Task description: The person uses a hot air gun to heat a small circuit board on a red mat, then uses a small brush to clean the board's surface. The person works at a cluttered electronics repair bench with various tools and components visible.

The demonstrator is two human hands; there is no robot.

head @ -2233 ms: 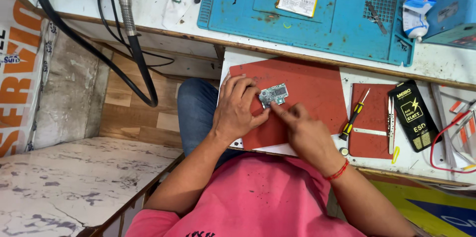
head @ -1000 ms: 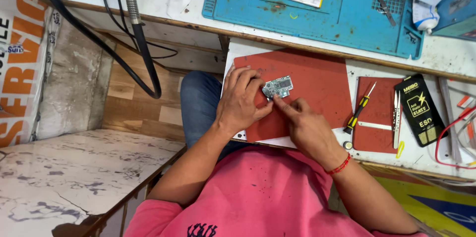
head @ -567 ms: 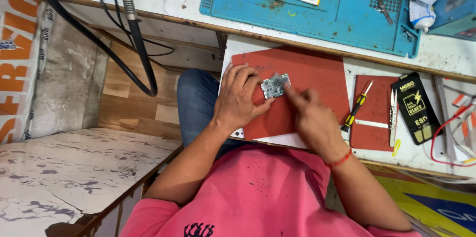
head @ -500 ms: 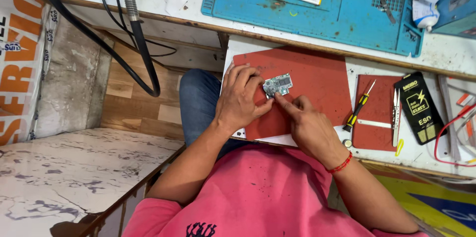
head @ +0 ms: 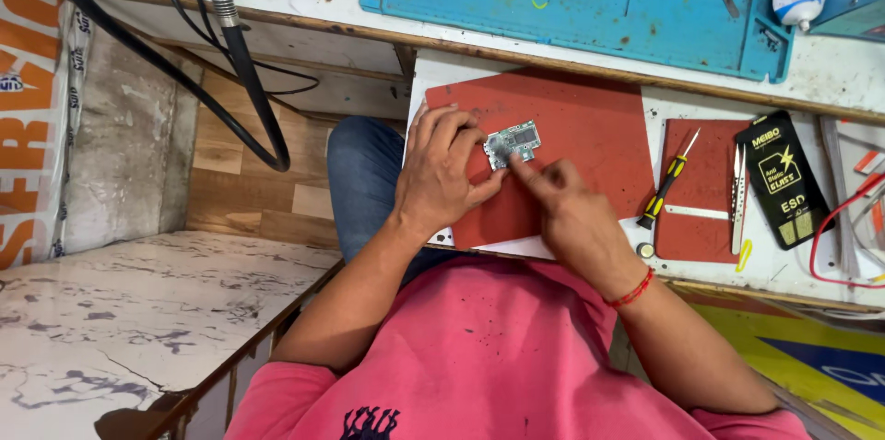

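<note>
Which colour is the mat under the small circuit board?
Red; the mat under the circuit board shows clearly in the head view.

Both forearms reach toward twelve o'clock: the left hand [head: 442,177] lies palm down, fingers spread and curled; the right hand [head: 567,214], at its three o'clock, extends one fingertip toward ten o'clock.

Blue work mat [head: 627,7], yellow-handled screwdriver [head: 666,193], tweezers [head: 737,200], black hose [head: 249,81]

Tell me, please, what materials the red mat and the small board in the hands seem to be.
Red mat: probably silicone or rubber, matte, no glare.
Small board: likely a printed circuit board, greenish with grey metallic parts.
</note>
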